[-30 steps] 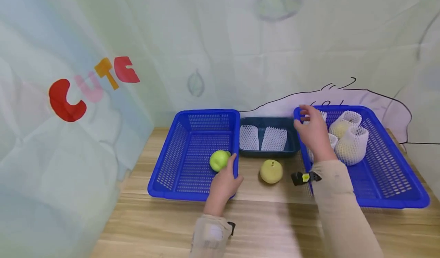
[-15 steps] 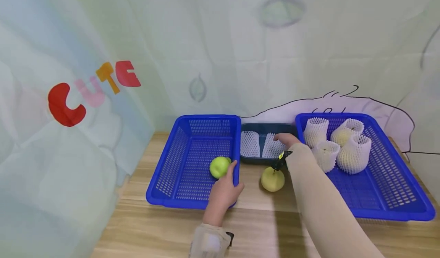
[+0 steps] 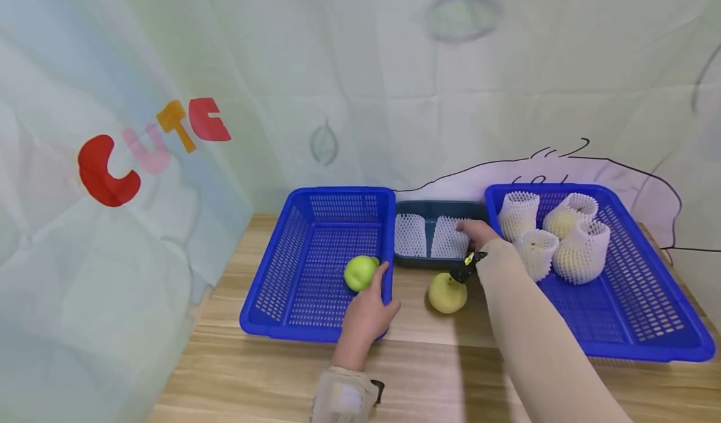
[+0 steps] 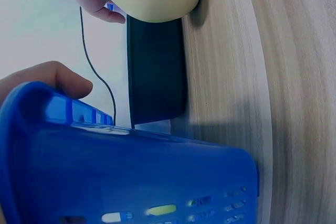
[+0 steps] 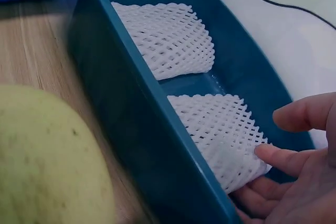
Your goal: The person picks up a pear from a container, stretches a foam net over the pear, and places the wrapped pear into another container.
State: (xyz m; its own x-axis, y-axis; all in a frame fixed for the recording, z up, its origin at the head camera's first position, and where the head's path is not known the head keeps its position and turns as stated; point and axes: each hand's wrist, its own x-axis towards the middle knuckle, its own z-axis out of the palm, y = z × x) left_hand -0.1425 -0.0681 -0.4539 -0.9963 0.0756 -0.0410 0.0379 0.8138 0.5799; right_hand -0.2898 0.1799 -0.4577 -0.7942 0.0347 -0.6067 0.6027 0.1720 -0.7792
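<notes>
My right hand (image 3: 475, 232) reaches into a dark teal tray (image 3: 414, 263) holding two white foam fruit nets. In the right wrist view the fingers (image 5: 283, 160) pinch the edge of the nearer foam net (image 5: 218, 132), one digit on top and others beneath; the other net (image 5: 168, 38) lies flat beside it. My left hand (image 3: 366, 313) rests over the right rim of a blue basket (image 3: 265, 329), one finger straight beside a green apple (image 3: 360, 274) inside. In the left wrist view the thumb (image 4: 63, 77) sits above the rim. A yellow pear (image 3: 447, 295) stands between the baskets.
A second blue basket (image 3: 631, 351) at the right holds several pears in white foam nets (image 3: 580, 254). Everything stands on a wood-grain table (image 3: 428, 373), with a printed curtain (image 3: 366, 85) behind.
My right hand has moved left and down from over the right basket into the tray, onto the right-hand net. My left hand has stayed on the basket rim.
</notes>
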